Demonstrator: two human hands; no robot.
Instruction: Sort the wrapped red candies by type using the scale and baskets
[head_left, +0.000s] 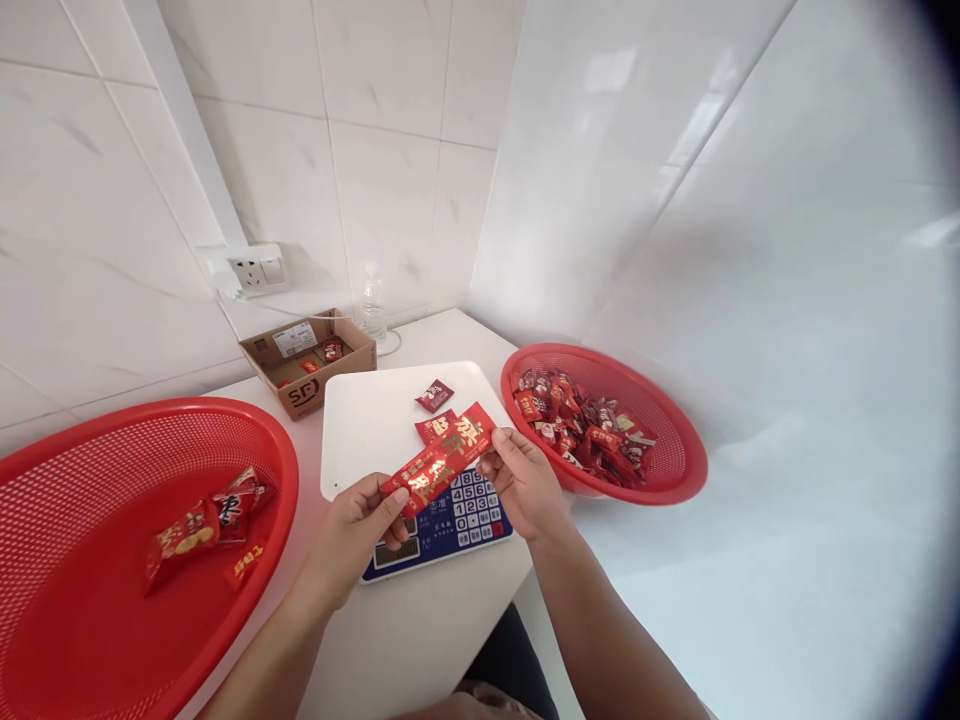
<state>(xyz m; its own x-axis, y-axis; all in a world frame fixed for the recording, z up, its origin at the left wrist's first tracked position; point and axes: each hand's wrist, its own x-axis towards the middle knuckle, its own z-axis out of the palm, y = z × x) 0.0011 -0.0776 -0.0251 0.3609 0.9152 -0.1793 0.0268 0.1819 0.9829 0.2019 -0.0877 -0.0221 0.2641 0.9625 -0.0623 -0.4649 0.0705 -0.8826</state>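
Note:
Between my two hands a long red packet with gold lettering [439,462] is stretched at a slant above the scale. My left hand [360,525] pinches its lower left end, thumb on top. At the upper right end, my right hand [523,478] grips it between thumb and fingers. Below is a white electronic scale [367,420] with a blue keypad panel, partly covered by the packet and my hands. On its plate lie a dark red small packet [435,395] and a brighter red packet [429,430], the latter partly hidden behind the long one.
At left stands a large red plastic basket [75,430] with several red snack packets [184,535]. A second red basket [679,440] at right holds many small wrapped packets. Behind are an open cardboard box [296,400], a clear bottle [372,305] and a wall socket [259,270].

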